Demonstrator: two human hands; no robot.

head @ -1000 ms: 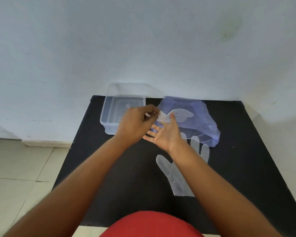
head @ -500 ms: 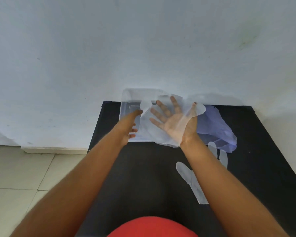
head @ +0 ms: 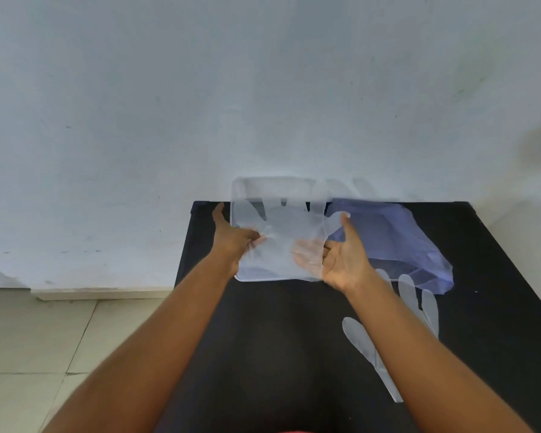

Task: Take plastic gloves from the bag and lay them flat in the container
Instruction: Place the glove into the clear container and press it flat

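Note:
A thin clear plastic glove (head: 281, 235) is stretched between both hands, fingers pointing away, above the clear plastic container (head: 241, 185) at the table's far edge. My left hand (head: 235, 235) pinches its left edge. My right hand (head: 341, 260), palm up, has its fingers under the glove's right side and the thumb raised. The bluish plastic bag (head: 388, 239) lies crumpled right of the container. A second clear glove (head: 369, 351) lies flat on the black table, partly hidden by my right forearm.
The black table (head: 278, 339) stands against a white wall (head: 263, 89). Tiled floor (head: 44, 339) shows at the left. Something red sits at the bottom edge of the view.
The glove went from a small bunch held between both hands to a spread sheet over the container. Both hands moved forward and apart, and my view shifted left.

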